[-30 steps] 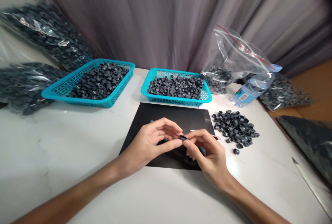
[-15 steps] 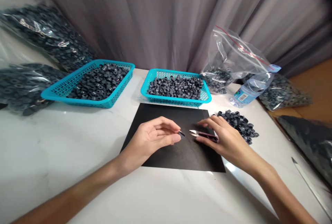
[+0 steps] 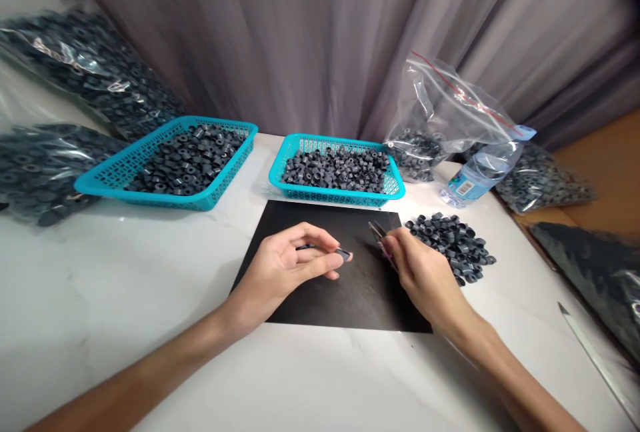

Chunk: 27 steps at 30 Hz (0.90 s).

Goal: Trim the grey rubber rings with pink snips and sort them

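Taken up since the earlier frame, pink-handled snips sit clasped in the right grip, blades slanting away and leftward; the small dark part (pinched in the left grip) lies left of them, apart.

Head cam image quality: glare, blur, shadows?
All head view: glare streaks on the upper-left clear plastic bag of dark-grey pieces; grey pleated curtain soft and stretched toward the upper right, corner black; soft shadow along the right forearm; small dark-grey piece in the left hand lacks fine detail.
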Each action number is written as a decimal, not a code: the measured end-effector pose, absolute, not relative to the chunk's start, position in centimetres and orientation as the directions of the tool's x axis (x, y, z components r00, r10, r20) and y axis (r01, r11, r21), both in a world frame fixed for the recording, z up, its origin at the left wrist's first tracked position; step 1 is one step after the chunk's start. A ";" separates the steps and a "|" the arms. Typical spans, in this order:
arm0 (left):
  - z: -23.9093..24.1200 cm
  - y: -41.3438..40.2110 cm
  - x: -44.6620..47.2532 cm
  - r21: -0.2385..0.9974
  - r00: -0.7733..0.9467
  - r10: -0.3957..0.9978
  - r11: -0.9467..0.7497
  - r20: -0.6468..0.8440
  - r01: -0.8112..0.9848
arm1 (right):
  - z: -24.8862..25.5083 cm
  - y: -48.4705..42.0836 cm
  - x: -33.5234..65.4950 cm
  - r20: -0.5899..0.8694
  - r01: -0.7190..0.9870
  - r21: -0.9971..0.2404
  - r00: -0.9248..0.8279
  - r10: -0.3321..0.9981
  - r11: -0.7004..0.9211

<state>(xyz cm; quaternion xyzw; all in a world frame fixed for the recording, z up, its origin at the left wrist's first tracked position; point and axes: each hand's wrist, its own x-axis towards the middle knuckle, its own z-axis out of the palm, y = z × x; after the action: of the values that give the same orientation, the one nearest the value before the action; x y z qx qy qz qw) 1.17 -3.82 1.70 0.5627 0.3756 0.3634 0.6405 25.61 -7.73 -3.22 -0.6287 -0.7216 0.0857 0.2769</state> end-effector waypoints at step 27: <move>1.7 -4.2 0.9 0.984 0.441 0.897 0.107 -0.034 -0.141 | -1.4 -9.9 23.0 0.604 0.504 -0.617 -0.190 0.774 0.605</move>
<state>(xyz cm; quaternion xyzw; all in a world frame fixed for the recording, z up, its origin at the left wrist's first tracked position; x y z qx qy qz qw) 0.89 -4.21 1.69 0.5387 0.3507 0.3955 0.6560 22.96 -9.93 -1.43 -0.4214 -0.7582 0.1417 0.4771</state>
